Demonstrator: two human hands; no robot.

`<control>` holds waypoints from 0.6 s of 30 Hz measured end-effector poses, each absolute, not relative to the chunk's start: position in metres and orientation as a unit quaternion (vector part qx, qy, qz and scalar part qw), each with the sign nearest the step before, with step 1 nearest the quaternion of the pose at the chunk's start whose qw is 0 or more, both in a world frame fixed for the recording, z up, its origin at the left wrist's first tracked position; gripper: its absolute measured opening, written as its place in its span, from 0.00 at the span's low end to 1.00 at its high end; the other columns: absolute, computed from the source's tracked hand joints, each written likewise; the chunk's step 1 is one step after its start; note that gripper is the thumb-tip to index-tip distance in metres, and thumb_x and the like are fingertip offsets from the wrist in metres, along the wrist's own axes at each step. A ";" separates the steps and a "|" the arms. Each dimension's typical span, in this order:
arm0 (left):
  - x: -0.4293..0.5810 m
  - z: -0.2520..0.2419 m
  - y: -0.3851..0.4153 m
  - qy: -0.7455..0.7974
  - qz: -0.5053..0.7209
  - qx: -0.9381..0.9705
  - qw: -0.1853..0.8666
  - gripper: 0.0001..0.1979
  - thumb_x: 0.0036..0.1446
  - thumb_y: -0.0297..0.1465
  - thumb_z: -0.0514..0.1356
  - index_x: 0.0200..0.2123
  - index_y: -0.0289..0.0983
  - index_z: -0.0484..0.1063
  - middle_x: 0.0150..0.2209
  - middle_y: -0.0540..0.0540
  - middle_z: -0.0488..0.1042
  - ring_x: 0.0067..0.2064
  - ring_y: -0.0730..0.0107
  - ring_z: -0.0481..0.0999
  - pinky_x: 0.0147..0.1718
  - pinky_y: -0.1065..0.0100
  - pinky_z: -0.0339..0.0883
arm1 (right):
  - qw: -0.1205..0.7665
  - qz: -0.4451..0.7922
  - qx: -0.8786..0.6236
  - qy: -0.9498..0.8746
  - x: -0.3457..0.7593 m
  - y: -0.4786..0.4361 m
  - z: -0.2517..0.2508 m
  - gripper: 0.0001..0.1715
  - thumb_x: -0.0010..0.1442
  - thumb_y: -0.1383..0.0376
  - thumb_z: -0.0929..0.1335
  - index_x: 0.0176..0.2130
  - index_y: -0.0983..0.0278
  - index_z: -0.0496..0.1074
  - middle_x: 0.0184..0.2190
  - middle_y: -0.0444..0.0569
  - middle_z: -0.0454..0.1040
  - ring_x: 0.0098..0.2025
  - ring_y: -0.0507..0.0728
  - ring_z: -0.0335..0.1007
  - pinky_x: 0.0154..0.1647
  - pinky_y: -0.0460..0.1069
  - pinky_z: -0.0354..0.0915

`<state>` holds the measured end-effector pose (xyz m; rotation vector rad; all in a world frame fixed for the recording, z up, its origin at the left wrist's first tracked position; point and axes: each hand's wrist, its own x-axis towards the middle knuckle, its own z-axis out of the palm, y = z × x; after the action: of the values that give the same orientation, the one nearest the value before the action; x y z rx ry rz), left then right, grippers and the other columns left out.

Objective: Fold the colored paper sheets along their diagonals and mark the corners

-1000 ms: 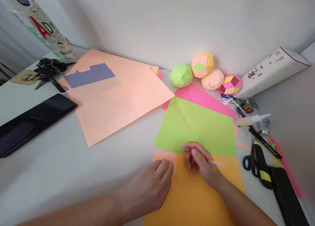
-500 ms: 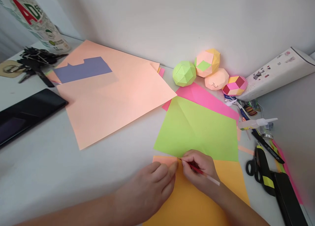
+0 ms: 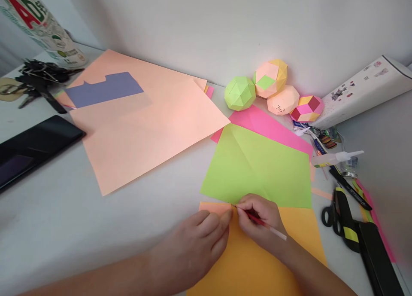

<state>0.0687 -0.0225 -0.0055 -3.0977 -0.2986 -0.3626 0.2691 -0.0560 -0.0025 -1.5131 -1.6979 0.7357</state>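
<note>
My right hand (image 3: 260,216) is closed around a thin pen (image 3: 257,220) with a red barrel and a pale end. Its tip is at the top edge of an orange paper sheet (image 3: 257,266), beside a small peach paper piece (image 3: 214,207). My left hand (image 3: 199,244) has its fingers curled together and holds that piece down on the orange sheet; the hand hides most of the piece. Just beyond both hands lies a creased green paper sheet (image 3: 254,167), with a pink sheet (image 3: 270,130) partly under it.
Large peach sheets (image 3: 144,137) bear a purple paper cutout (image 3: 106,90). A phone (image 3: 38,150), binder clips (image 3: 41,79) and a canister (image 3: 54,34) are left. Folded paper balls (image 3: 240,93) line the wall. Scissors (image 3: 333,214), a glue bottle (image 3: 334,159) and a black case (image 3: 375,248) are right.
The view has shifted slightly. Both hands stay in nearly the same place on the paper, and the pen tip has moved very little.
</note>
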 end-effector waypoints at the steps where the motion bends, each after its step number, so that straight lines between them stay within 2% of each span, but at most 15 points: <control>1: 0.069 -0.005 -0.023 -0.097 -0.118 -0.988 0.003 0.19 0.54 0.26 0.58 0.49 0.31 0.71 0.54 0.37 0.71 0.38 0.63 0.67 0.32 0.64 0.60 | 0.367 0.288 -0.588 -0.661 0.269 -0.056 -0.002 0.09 0.58 0.70 0.64 0.26 0.62 0.66 0.22 0.43 0.70 0.22 0.49 0.64 0.22 0.43 0.62; 18: 0.068 -0.006 -0.022 -0.099 -0.120 -0.988 0.000 0.18 0.54 0.26 0.57 0.50 0.30 0.71 0.55 0.36 0.70 0.39 0.62 0.68 0.34 0.63 0.61 | 0.367 0.284 -0.589 -0.662 0.269 -0.057 -0.002 0.09 0.58 0.70 0.63 0.26 0.62 0.66 0.22 0.43 0.69 0.22 0.48 0.62 0.21 0.43 0.60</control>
<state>0.0682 -0.0223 -0.0065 -3.1024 -0.3095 -0.3776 0.2693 -0.0571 -0.0024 -1.5118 -1.6999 0.7299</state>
